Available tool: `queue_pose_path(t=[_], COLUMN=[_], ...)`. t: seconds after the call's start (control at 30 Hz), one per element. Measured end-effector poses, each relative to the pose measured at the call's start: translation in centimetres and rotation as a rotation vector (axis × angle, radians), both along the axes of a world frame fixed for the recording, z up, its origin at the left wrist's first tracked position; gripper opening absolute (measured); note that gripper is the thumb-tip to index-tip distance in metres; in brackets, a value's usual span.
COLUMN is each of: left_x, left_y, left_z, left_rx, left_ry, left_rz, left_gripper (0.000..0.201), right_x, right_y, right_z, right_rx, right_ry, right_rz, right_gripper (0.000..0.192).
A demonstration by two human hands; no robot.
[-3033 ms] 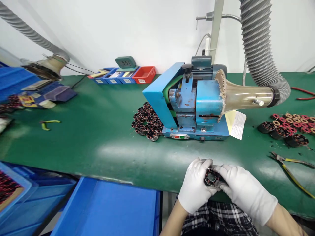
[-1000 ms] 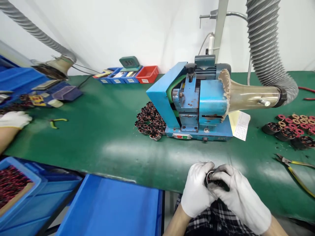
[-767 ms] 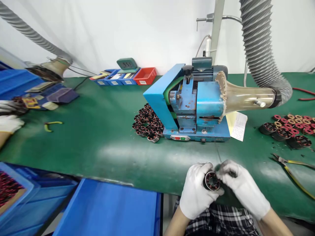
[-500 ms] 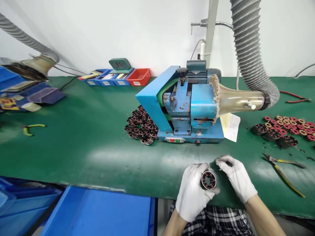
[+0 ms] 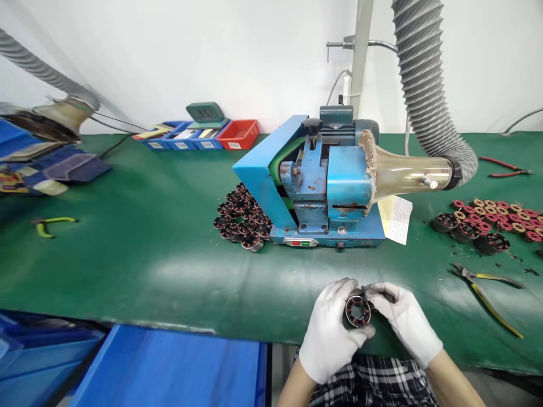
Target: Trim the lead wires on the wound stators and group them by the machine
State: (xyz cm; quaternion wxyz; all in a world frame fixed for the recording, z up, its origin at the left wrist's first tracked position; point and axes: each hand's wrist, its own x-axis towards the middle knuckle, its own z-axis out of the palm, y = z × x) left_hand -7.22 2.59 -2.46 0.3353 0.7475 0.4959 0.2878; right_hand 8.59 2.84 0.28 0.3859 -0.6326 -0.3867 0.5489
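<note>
One small motor ring is held tight by the left hand and pinched by the right hand; thin wires could be snapped if pulled hard.

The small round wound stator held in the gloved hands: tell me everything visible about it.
The small round wound stator is a short metal ring with a grey outer shell and reddish-copper windings set around an open centre. Its open face is turned up toward the camera. It sits above the near edge of the green bench mat. The left hand in a white glove grips its side and underside; the right hand, also gloved, touches its right rim with the fingertips. Finer detail is too small to tell.
</note>
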Motion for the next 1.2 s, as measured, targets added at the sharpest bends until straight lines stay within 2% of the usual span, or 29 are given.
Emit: queue_pose_path(t=[0.1,0.2,0.33,0.47,0.63,0.73,0.83,0.93,1.07,1.13,1.2], left_x=[-0.1,0.0,0.1,0.1,0.3,0.3,0.2,-0.3,-0.6,-0.6,-0.4], left_y=[0.0,-0.1,-0.1,-0.2,-0.1,0.1,0.2,0.3,0.2,0.2,0.1], left_z=[0.1,0.2,0.2,-0.3,-0.9,-0.5,0.0,-0.1,-0.7,-0.8,-0.8], left_rx=[0.000,0.020,0.016,0.027,0.095,0.118,0.154,0.130,0.124,0.135,0.145], left_ry=[0.004,0.019,0.030,0.023,0.002,0.005,-0.032,-0.028,0.025,0.036,0.027], left_rz=[0.012,0.020,0.057,0.021,0.024,0.000,-0.082,-0.139,-0.133,-0.126,-0.112], left_gripper=[0.063,0.056,0.062,0.061,0.066,0.066,0.070,0.072,0.069,0.069,0.070], right_x=[-0.8,-1.1,-0.8,0.2,1.6,2.0,2.1,1.9,1.2,0.7,0.4], right_y=[0.7,1.7,2.4,1.8,0.0,-1.0,-1.5,-1.5,-0.9,-0.7,-0.8], right_z=[-0.5,-0.8,-1.1,-0.5,0.7,1.0,1.2,1.5,1.6,1.2,0.6], right_rx=[0.030,0.037,0.034,0.030,0.027,0.121,0.281,0.367,0.402,0.388,0.333], right_ry=[-0.036,-0.043,-0.054,-0.136,-0.532,-0.530,-0.464,-0.608,-0.735,-0.702,-0.531], right_rz=[-0.058,-0.055,-0.011,0.048,0.219,0.318,0.509,0.683,0.832,0.799,0.666], right_gripper=[0.020,0.021,0.023,0.027,0.034,0.026,0.024,0.028,0.024,0.016,0.018])
